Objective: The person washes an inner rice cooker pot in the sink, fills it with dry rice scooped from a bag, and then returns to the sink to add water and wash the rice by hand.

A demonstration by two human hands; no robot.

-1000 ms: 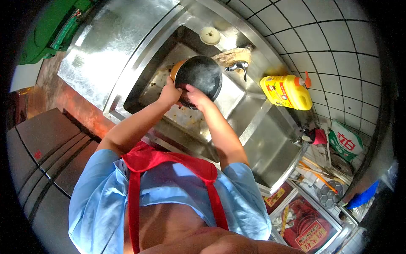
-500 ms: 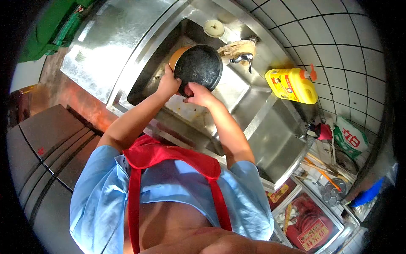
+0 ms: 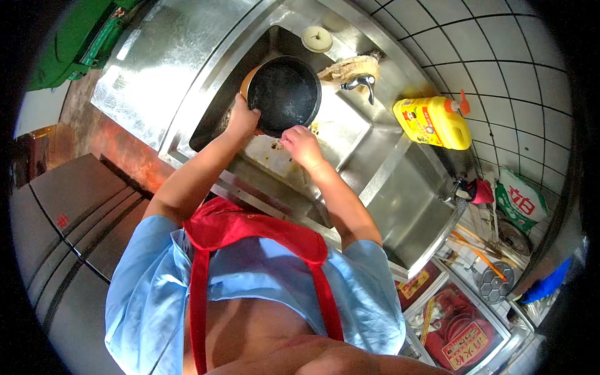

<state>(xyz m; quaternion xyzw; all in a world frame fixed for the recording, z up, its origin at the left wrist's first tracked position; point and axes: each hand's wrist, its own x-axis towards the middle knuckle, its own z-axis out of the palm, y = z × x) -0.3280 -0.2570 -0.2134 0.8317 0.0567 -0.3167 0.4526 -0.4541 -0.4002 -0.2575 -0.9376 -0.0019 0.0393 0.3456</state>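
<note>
A round pan (image 3: 284,94), black inside with a tan-orange outer side, is held tilted over the sink basin (image 3: 215,81). My left hand (image 3: 242,117) grips its left edge, thumb on the rim and fingers behind the outer wall. My right hand (image 3: 301,145) is closed at the lower right rim, its fingers curled inward; whatever they hold, if anything, is hidden. Beyond the pan, the faucet (image 3: 361,84) has a pale cloth (image 3: 350,69) bunched around its base. Dark bits lie on the basin floor below the pan.
A round cream-coloured lid-like disc (image 3: 317,39) lies on the sink's back ledge. A yellow pump bottle (image 3: 432,122) stands by the tiled wall. To the right is a second basin (image 3: 409,206), with a green-and-white bag (image 3: 520,199) and several utensils beyond it. A metal counter (image 3: 162,69) adjoins on the left.
The pan has shifted slightly left and up, its inside now facing me more fully. My left hand moved with it. My right hand's fingers have curled in and moved right along the rim.
</note>
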